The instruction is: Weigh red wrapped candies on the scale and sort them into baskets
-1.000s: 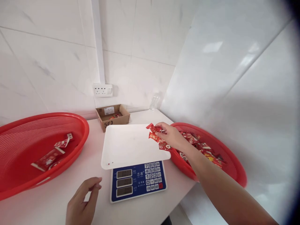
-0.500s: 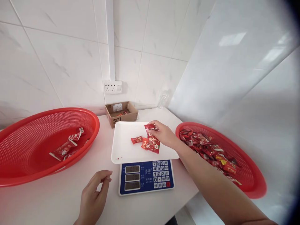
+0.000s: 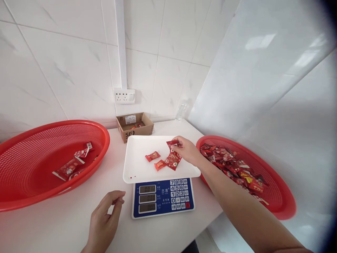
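Observation:
My right hand [image 3: 187, 150] reaches over the white pan [image 3: 137, 168] of a blue electronic scale [image 3: 163, 197] and pinches a few red snack packets [image 3: 173, 158] just above the pan. Two small red packets [image 3: 152, 156] lie loose on the pan to the left of it. My left hand [image 3: 104, 223] hovers over the white counter in front of the scale, fingers curled loosely with thumb and forefinger close, holding nothing I can see.
A red mesh basket [image 3: 279, 211] full of red packets sits at the right counter edge. A larger red basket [image 3: 15, 196] at left holds a few packets [image 3: 68, 168]. A small cardboard box [image 3: 134, 127] and a clear bottle [image 3: 181, 110] stand by the tiled wall, under a socket [image 3: 124, 96].
My right hand carried the packets from the right basket over the scale pan and dropped two onto it. My left hand stayed near the counter front.

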A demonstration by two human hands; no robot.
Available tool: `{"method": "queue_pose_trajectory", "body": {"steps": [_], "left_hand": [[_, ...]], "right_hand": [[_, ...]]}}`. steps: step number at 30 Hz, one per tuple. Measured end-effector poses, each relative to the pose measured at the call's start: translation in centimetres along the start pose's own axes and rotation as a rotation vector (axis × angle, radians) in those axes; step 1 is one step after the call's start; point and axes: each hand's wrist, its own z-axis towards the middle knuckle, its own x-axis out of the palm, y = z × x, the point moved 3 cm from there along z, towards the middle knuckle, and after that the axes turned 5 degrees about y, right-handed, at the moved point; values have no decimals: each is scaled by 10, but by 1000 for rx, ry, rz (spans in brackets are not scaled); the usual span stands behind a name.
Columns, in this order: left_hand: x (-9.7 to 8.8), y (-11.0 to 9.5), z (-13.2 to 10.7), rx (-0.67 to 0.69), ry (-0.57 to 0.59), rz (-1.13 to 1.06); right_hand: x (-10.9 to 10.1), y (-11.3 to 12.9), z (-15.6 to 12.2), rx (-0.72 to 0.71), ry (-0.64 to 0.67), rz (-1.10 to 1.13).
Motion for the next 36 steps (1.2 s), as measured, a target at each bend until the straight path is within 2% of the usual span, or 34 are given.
{"method": "queue_pose_trajectory", "body": {"steps": [5,8,11,13,14,16,17,20,21,23,26,28,32,36], "left_hand": [[1,1,0,-33,11,5],[-1,4,1,-43,3,6],[-1,4,-1,-62,54,-46],[3,-1,-7,-92,163,-185],[7,-5,-11,-116,240,-296],[18,-15,-22,-186,431,-527],[24,-20,-28,-230,543,-612],[38,-29,-45,-358,890,-686],[40,-30,-48,-388,974,-685],[43,-30,-52,-406,1065,-713],[46,-32,-51,-369,1115,-821],[48,-33,-50,-365,1109,-869],[50,-30,-48,-447,1035,-798],[49,-27,-48,-474,1002,-762]], "right_hand": [[-2,-2,2,21,-94,70],[-7,5,0,30,-160,154],[-3,21,-19,57,-103,350],[12,34,-44,82,69,506],[24,41,-60,93,199,524],[50,52,-94,100,421,468],[62,56,-109,52,493,392],[90,61,-144,-64,598,248],[94,60,-150,-70,604,229],[97,55,-158,-49,601,220],[92,50,-162,-35,595,234],[87,47,-161,-11,589,215],[82,41,-161,81,584,108],[80,36,-162,47,514,70]]}}
